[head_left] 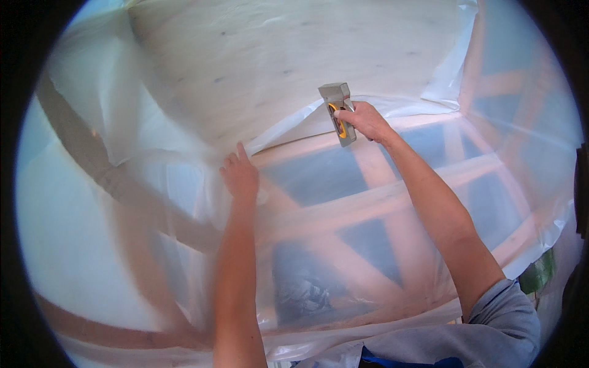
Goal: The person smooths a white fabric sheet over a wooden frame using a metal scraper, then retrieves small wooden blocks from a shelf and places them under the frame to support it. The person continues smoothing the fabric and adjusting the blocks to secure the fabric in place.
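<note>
One grey metal hand stapler, boxy at the head, narrow-bodied, with yellow-orange trim edging the dark handle opening; held tilted near the upper middle of the view, over the upper edge of the framing. Casing dull, somewhat worn in tone; any lettering on it too small to make out. One bare right hand, closed around the stapler's handle, thumb across the trim, most fingers hidden behind. One bare left hand, empty, index finger extended and the others loosely bent, at the sheeting well to the left of the tool; how firmly it presses cannot be told. One expanse of milky translucent plastic sheeting, wrinkled, its loose white fold running between the hands and beyond the right one. Seen hazily through it, several pinkish-tan wooden bars, crossing at angles. Above, one pale broad board with dark spots. One grey fabric sleeve, cut off below. One green object, lower right, partly covered, kind unclear.
</note>
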The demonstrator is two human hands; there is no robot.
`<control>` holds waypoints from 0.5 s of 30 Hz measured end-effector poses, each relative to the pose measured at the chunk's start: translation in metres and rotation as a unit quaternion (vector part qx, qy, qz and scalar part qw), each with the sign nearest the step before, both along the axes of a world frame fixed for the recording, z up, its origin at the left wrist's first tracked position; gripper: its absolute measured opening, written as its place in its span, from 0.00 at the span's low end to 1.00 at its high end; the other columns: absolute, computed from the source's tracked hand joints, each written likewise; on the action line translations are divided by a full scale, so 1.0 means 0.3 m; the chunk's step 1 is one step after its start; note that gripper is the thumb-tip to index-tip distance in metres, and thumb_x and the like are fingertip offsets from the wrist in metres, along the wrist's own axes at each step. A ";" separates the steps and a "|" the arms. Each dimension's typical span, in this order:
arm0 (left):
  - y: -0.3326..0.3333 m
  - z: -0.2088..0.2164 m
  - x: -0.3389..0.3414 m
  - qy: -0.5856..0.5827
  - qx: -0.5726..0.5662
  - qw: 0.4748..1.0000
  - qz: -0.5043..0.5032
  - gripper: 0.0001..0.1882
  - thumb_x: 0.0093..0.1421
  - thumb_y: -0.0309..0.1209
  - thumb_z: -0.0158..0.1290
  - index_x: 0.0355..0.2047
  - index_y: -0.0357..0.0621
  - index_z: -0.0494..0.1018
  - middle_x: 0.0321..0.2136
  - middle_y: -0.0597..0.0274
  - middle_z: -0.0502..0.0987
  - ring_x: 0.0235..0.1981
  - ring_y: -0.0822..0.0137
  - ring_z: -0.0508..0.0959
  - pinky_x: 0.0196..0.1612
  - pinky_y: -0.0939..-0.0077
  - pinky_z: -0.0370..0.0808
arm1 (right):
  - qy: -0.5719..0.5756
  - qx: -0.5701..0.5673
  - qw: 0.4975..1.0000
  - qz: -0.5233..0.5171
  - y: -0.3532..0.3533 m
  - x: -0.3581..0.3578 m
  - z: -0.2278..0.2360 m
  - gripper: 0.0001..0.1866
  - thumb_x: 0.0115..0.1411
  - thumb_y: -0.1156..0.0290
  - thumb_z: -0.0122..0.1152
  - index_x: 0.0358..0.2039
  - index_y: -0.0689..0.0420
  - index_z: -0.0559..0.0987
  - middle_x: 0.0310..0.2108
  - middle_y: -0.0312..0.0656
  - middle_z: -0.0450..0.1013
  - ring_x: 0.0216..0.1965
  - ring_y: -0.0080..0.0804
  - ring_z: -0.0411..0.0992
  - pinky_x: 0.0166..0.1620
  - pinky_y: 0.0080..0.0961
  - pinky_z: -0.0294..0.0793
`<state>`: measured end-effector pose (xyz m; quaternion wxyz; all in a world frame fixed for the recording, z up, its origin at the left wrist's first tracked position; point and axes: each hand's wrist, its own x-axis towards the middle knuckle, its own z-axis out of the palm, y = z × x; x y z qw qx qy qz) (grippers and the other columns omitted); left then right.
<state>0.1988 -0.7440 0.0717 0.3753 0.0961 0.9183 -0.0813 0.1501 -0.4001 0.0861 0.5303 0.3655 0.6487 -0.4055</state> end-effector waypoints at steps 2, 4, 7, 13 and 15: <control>-0.053 -0.078 -0.005 -0.142 -0.027 0.989 -0.002 0.20 0.59 0.31 0.49 0.53 0.48 0.70 0.41 0.54 0.75 0.43 0.53 0.76 0.44 0.55 0.72 | 0.024 0.002 1.000 0.005 0.014 0.023 -0.027 0.22 0.53 0.52 0.58 0.32 0.62 0.78 0.25 0.40 0.74 0.26 0.26 0.67 0.30 0.26 0.66; -0.126 -0.131 0.063 -0.183 -0.019 0.982 0.037 0.19 0.60 0.28 0.47 0.53 0.50 0.71 0.39 0.54 0.76 0.38 0.53 0.78 0.41 0.57 0.74 | 0.038 -0.008 0.999 0.002 0.010 0.062 -0.075 0.21 0.55 0.54 0.58 0.32 0.62 0.79 0.28 0.39 0.75 0.31 0.26 0.69 0.40 0.26 0.68; -0.269 -0.087 0.171 -0.123 0.014 0.985 0.119 0.16 0.60 0.27 0.46 0.48 0.51 0.73 0.35 0.54 0.76 0.35 0.52 0.78 0.39 0.58 0.75 | 0.047 -0.011 0.998 -0.034 0.005 0.109 -0.128 0.20 0.56 0.55 0.57 0.34 0.63 0.79 0.29 0.40 0.76 0.33 0.27 0.71 0.42 0.27 0.70; -0.410 0.050 0.291 -0.204 0.031 0.978 0.022 0.13 0.58 0.27 0.47 0.42 0.49 0.78 0.46 0.55 0.74 0.45 0.54 0.75 0.46 0.59 0.73 | 0.061 0.000 0.998 0.014 -0.001 0.101 -0.110 0.25 0.52 0.49 0.58 0.32 0.63 0.79 0.25 0.42 0.73 0.26 0.29 0.69 0.31 0.28 0.68; -0.396 0.107 0.279 -0.246 0.012 0.964 -0.101 0.12 0.58 0.28 0.48 0.40 0.49 0.78 0.47 0.57 0.72 0.49 0.56 0.73 0.48 0.58 0.72 | 0.077 -0.011 0.996 0.039 0.001 0.079 -0.076 0.25 0.52 0.49 0.58 0.32 0.63 0.79 0.26 0.43 0.74 0.27 0.31 0.70 0.33 0.29 0.69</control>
